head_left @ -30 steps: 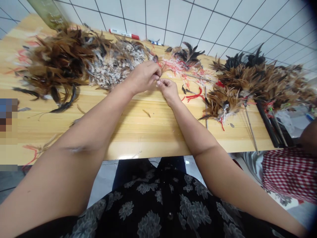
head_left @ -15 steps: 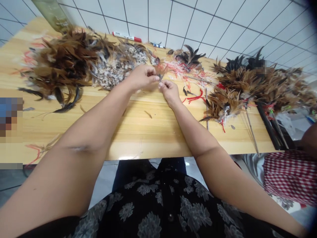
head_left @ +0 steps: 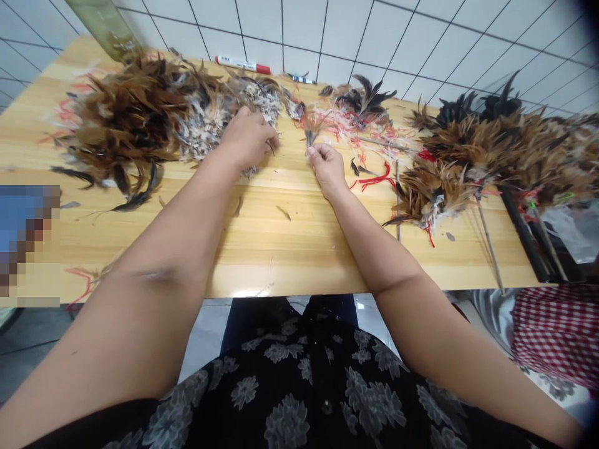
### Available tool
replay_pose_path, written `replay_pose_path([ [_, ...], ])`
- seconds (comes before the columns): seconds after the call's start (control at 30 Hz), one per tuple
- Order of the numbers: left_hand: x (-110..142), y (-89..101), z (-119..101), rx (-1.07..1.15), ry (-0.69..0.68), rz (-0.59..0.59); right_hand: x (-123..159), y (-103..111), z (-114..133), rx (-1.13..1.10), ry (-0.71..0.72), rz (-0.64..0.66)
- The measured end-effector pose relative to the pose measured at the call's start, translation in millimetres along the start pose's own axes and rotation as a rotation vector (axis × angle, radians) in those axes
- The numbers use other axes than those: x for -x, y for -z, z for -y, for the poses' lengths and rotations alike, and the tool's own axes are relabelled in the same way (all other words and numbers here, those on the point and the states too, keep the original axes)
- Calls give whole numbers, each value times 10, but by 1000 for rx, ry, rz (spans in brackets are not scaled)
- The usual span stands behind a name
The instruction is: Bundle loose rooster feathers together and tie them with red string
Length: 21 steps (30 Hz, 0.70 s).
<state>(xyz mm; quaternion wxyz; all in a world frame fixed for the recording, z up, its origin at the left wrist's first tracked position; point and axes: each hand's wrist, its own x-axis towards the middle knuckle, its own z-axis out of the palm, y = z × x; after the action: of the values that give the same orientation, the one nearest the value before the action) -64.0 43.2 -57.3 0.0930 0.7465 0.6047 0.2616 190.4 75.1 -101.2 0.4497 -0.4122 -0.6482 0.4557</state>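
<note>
My left hand [head_left: 248,138] rests curled on the edge of a big heap of brown and speckled feathers [head_left: 154,115] at the table's back left, its fingers pinched on feathers there. My right hand [head_left: 326,167] is closed near the table's middle, pinching a small tuft of feathers [head_left: 309,134] that sticks up from its fingertips. The two hands are apart, about a hand's width between them.
A wooden table [head_left: 290,249] holds bundled brown and black feather dusters [head_left: 472,156] with thin sticks at the right, red string scraps [head_left: 372,179], a dark feather clump [head_left: 362,100] and a red-capped marker [head_left: 242,63] at the back. Red checked cloth [head_left: 556,330] shows lower right.
My left hand has left the right hand and moved left onto the feather heap. The right hand stays put, still pinching its small tuft.
</note>
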Motion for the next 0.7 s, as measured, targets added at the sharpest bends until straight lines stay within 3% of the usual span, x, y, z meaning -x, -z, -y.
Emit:
replay_pose_path([
  [0.3,0,-54,-7,-15,21,50,35,4,28,61,29,8],
  [0.47,-1,-27,-175,-77,13,71,71,10,83,60,-11,7],
  [0.7,-59,7,-442,13,-39,130,19,30,-11,27,-27,-8],
])
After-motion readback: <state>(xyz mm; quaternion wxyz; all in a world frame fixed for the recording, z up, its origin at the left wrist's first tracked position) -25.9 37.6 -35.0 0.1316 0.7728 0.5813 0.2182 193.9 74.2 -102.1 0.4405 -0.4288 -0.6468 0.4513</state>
